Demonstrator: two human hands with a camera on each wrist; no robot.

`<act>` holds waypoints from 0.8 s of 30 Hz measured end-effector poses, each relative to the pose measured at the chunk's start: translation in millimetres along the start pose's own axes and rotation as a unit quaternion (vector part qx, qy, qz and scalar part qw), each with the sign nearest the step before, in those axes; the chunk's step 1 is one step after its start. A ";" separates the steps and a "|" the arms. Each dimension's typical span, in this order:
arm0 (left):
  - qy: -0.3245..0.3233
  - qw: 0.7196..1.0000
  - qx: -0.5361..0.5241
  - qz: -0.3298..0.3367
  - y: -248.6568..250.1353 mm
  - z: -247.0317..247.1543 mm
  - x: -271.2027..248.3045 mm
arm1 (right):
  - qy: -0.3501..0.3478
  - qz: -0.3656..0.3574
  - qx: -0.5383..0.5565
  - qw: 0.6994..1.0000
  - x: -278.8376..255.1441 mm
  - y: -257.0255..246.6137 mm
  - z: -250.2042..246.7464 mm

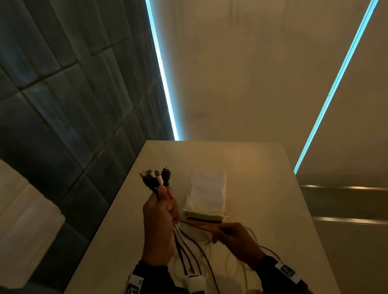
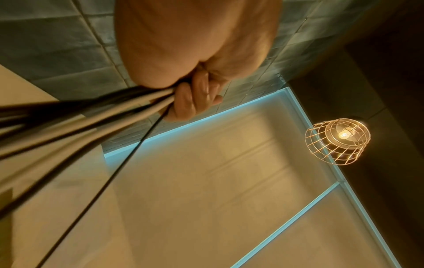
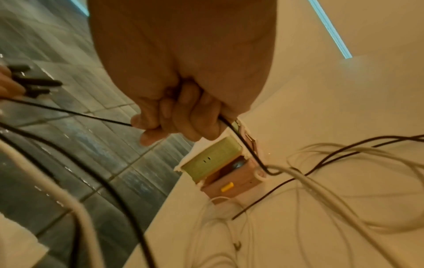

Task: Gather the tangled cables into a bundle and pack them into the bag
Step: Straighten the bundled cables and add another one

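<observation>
My left hand (image 1: pixel 162 207) is raised above the table and grips a bunch of black and white cables (image 1: pixel 190 249) just below their plug ends (image 1: pixel 155 177), which fan out upward. In the left wrist view the fingers (image 2: pixel 195 98) curl round the cables (image 2: pixel 91 116). My right hand (image 1: pixel 230 233), lower and to the right, grips a thin black cable (image 3: pixel 69 112) in its curled fingers (image 3: pixel 179 117). Loose black and white cable loops (image 3: pixel 332 172) trail over the table. A white cloth bag (image 1: pixel 208 191) lies flat beyond my hands.
The bag rests on a small green and pink stack of boxes (image 3: pixel 220 166). The beige table (image 1: pixel 257 165) is narrow, with its left edge beside a dark tiled wall (image 1: pixel 61 109). A wire-cage lamp (image 2: pixel 337 141) hangs overhead.
</observation>
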State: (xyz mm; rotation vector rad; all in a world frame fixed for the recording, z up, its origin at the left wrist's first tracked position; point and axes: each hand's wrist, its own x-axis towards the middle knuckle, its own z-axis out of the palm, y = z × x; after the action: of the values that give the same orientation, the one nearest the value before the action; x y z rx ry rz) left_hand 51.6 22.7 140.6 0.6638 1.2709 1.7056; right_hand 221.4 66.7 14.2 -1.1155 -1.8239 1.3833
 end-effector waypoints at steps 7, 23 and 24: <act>0.010 1.000 0.011 0.001 8.8 -4.9 -0.1 | -0.015 0.006 -0.133 0.991 6.7 42.2 3.3; -0.009 0.994 0.044 -0.100 -4.6 2.5 3.0 | -0.073 -0.068 0.162 0.982 7.4 -98.3 -2.2; -0.025 0.993 0.005 -0.112 -2.2 3.4 1.7 | -0.077 -0.058 0.166 0.981 7.1 -92.1 -2.0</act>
State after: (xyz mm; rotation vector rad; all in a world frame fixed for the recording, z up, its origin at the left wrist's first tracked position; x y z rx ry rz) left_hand 54.3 26.0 139.5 0.5456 1.2695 1.4918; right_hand 194.9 63.8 102.7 -0.7378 -1.6504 1.6661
